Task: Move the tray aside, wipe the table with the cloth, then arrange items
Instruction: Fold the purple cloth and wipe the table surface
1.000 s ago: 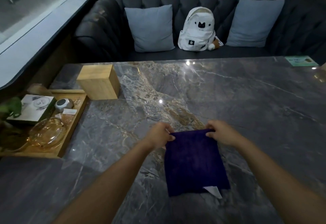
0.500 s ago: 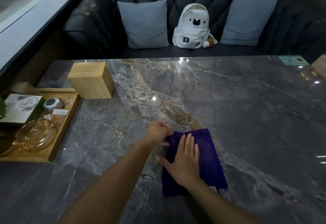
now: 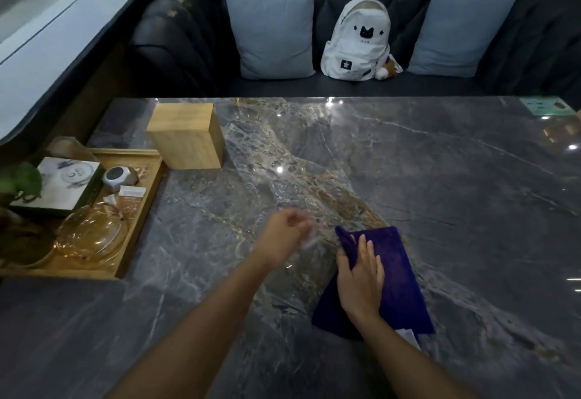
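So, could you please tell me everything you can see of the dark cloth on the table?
The cloth is a deep blue-purple rectangle with a soft, towel-like nap, lying flat on the grey marble table, near its front edge. Its far left corner is bunched up slightly. A small white tag sticks out at its near edge. The right hand lies flat on its left half, fingers extended, palm down. The left hand hangs beside it, blurred, not touching it.
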